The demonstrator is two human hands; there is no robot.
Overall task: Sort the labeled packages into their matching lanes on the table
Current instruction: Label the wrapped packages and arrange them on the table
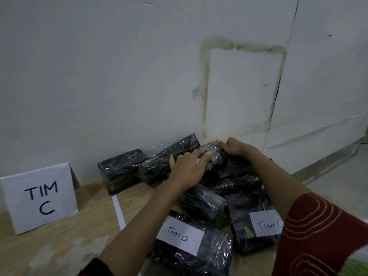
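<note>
Several black plastic-wrapped packages lie piled on the wooden table (59,242) against the wall. Both my hands reach to one package (214,154) at the top back of the pile. My left hand (187,168) lies over its near side with fingers spread and curling onto it. My right hand (233,146) grips its far end by the wall. Its label is hidden. Nearer me lie a package labelled "Tim B" (191,248) and one labelled "Tim C" (254,226). A white folded sign reading "TIM C" (40,198) stands at the left.
A white tape strip (118,212) on the table runs between the sign's area and the pile. Two more packages (121,168) lean at the wall left of my hands. The white wall stands close behind; the table's right edge drops to the floor (338,176).
</note>
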